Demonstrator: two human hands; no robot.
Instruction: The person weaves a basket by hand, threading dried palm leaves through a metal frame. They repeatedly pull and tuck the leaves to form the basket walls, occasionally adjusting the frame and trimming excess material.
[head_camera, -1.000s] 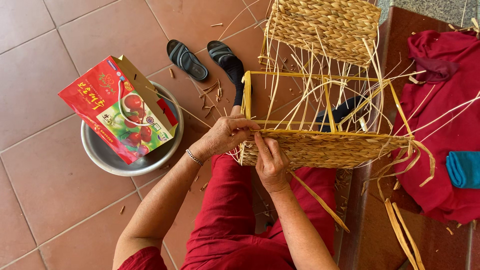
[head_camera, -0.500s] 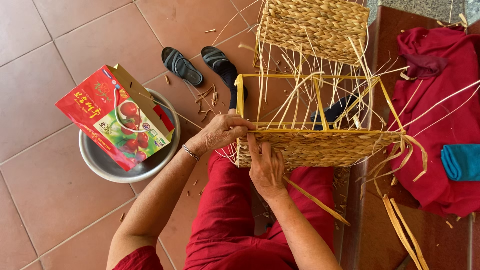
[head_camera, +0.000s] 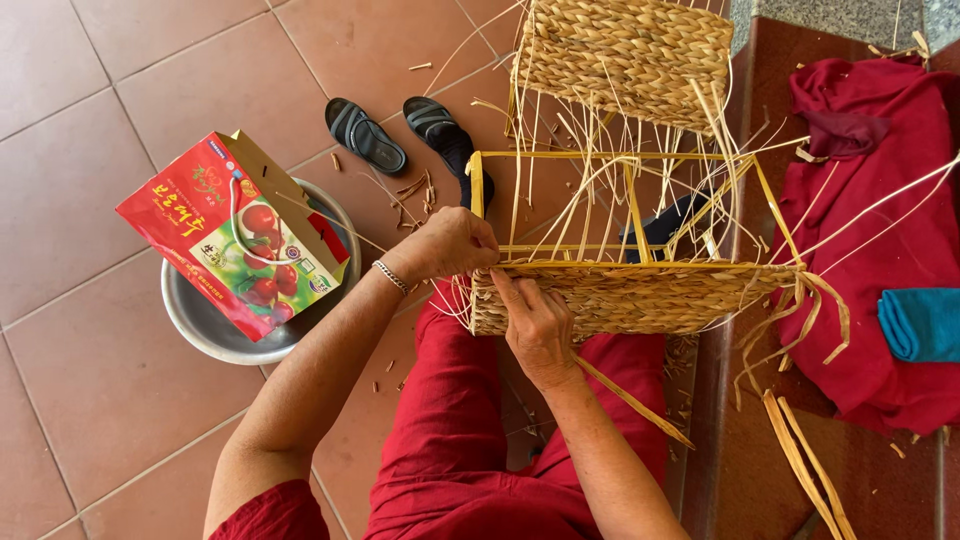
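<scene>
The left hand (head_camera: 452, 243) is curled shut over the upper left corner of a half-woven straw basket (head_camera: 620, 296), its fingers pinching the strands where the weave meets the yellow frame (head_camera: 630, 205); a metal bracelet (head_camera: 391, 277) circles its wrist. The right hand (head_camera: 537, 322) lies just at 5 o'clock from it, palm flat against the woven wall with the fingers fairly close together and pointing up toward the left hand's fingertips, pressing on the weave rather than gripping anything I can make out. The basket rests across the person's lap, on red trousers (head_camera: 450, 440), near the middle of the view, its finished side facing the wearer and loose straw strands (head_camera: 800, 320) trailing off its right end toward 3 o'clock. At 12 o'clock from the hands a second woven basket panel (head_camera: 630, 50) stands beyond the frame. At 11 o'clock a pair of dark sandals (head_camera: 400, 130) lies on the tiled floor (head_camera: 90, 100). At 9 o'clock a red printed gift bag (head_camera: 225, 235) sits in a metal basin (head_camera: 215, 335). Far out at 3 o'clock a red cloth (head_camera: 880, 200) is heaped on a dark red step, with a folded teal cloth (head_camera: 922, 322) lying on it.
</scene>
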